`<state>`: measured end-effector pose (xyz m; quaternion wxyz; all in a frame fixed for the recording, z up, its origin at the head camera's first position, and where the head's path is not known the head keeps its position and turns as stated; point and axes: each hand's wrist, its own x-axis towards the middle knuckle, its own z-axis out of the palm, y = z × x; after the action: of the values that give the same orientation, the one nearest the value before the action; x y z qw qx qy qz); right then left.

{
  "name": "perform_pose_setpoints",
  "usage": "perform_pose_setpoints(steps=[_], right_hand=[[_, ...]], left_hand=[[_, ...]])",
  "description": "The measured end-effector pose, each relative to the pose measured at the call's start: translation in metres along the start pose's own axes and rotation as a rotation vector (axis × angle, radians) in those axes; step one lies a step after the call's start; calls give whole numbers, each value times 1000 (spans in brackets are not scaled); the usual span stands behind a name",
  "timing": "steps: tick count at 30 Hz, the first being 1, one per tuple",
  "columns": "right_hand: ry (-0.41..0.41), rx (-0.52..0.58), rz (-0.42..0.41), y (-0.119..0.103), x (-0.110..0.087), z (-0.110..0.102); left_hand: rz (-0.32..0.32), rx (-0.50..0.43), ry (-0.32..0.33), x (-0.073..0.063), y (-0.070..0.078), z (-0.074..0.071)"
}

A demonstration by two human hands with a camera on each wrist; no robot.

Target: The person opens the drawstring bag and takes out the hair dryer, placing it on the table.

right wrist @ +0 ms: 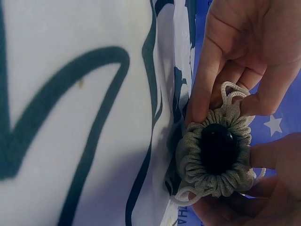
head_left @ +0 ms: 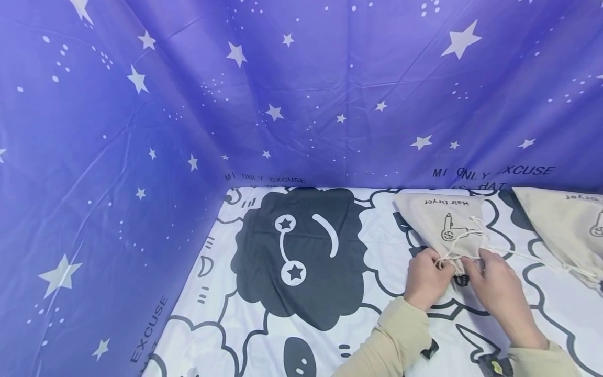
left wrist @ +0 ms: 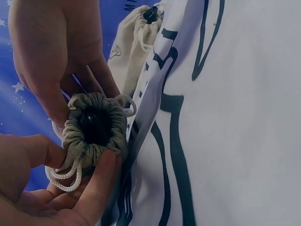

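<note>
A beige drawstring bag point(head_left: 464, 225) with "Hair Dryer" and a hair dryer outline printed on it lies on the patterned cloth, its mouth toward me. My left hand point(head_left: 426, 280) pinches the gathered mouth on its left side. On the other side, my right hand point(head_left: 499, 283) grips the same rim between thumb and fingers. In both wrist views the mouth is drawn into a puckered ring, with a rounded black object point(right wrist: 218, 148) showing inside; the rest of it is hidden. White cord point(left wrist: 66, 179) loops stick out on both sides of the mouth.
A second beige drawstring bag point(head_left: 565, 225) with similar print lies to the right, cut off by the frame edge. The white cloth point(head_left: 386, 246) bears black cartoon shapes. Purple star-printed fabric point(head_left: 311, 78) stands behind and along the left.
</note>
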<state>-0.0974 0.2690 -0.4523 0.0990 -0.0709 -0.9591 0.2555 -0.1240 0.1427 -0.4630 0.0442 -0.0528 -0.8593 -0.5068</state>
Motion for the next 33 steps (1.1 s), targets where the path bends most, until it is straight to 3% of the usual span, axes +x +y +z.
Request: perform_pose_setpoints(steps=[8, 22, 33], right_hand=[[-5, -7, -1, -7, 1, 3], [-29, -3, -4, -18, 3, 7], [-2, 12, -33, -24, 2, 14]], left_hand=[[-45, -53, -6, 0, -1, -8], [-48, -38, 10, 1, -6, -16], [-56, -30, 12, 2, -9, -23]])
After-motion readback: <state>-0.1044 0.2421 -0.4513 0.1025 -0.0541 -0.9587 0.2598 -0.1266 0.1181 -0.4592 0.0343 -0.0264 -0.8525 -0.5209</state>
